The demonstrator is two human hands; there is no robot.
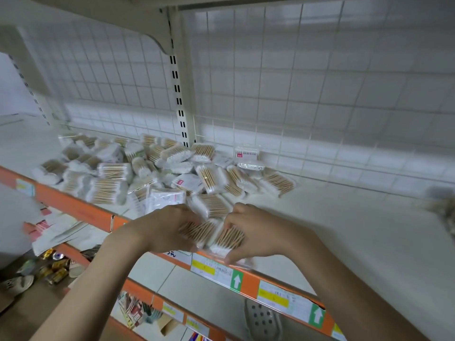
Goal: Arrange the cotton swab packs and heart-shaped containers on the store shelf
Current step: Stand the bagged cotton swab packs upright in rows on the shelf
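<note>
Both hands work at the front edge of the shelf (344,230), gathering cotton swab packs. Left hand (170,230) has fingers curled over one pack (197,232); right hand (256,232) pinches a second pack (229,238) right beside it. The two packs touch, lying on the shelf just behind the orange price rail (246,284). Each grip is closed on its own pack. Slight motion blur, so exact finger placement is unclear.

Step in hand, as I judge it: squaring up a pair of packs pulled from the loose pile (147,173), early in the task. Most packs are heaped unsorted to the left and behind the hands, up to the wire grid back (270,82). A clear plastic container (247,156) sits near the back, at the pile's right end; heart shape can't be confirmed at this size.

Next move likely calls for aligning the two packs flush, then setting them in a row on bare shelf.

Room: the shelf's right half is open and bare, good for placing rows. A blurred object (443,205) at far right edge is unidentifiable. Packs lie very near the front lip, so a push forward risks dropping them to the lower shelf (152,274). The upper shelf bracket (147,28) overhangs, limiting lift height.
</note>
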